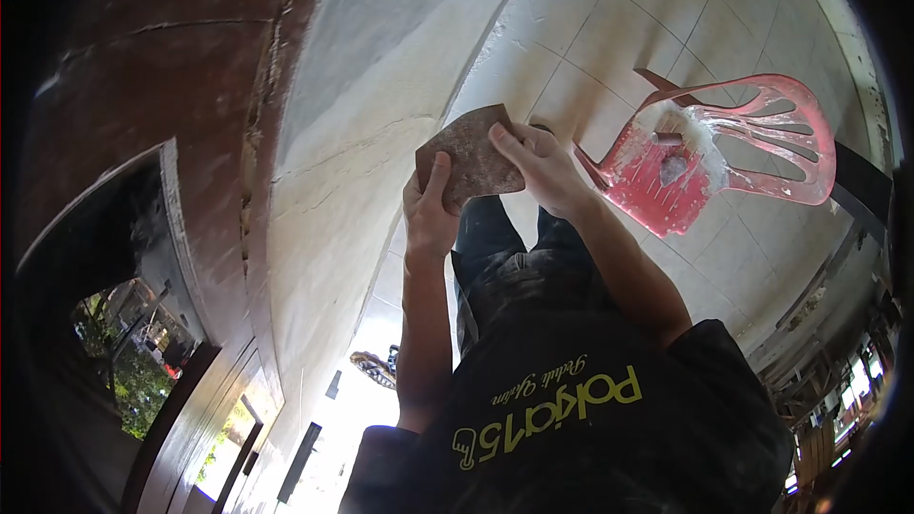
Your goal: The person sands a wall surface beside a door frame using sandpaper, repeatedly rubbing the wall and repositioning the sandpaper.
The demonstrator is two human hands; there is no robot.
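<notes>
A dusty brown sheet of sandpaper (pixel 473 160), slightly curved, is held up in front of my body between both hands. My left hand (pixel 430 214) grips its lower left edge, with the thumb on the near face and the fingers hidden behind. On the right edge my right hand (pixel 547 167) pinches the sheet, its thumb pressed on the near face. Both hands are closed on the sheet.
A red plastic chair (pixel 643 190) smeared with white stands on the tiled floor (pixel 609 14) to the right. A small cylindrical piece (pixel 667 139) and a whitish lump (pixel 673 169) lie on its seat. A plastered wall (pixel 357 105) runs along the left.
</notes>
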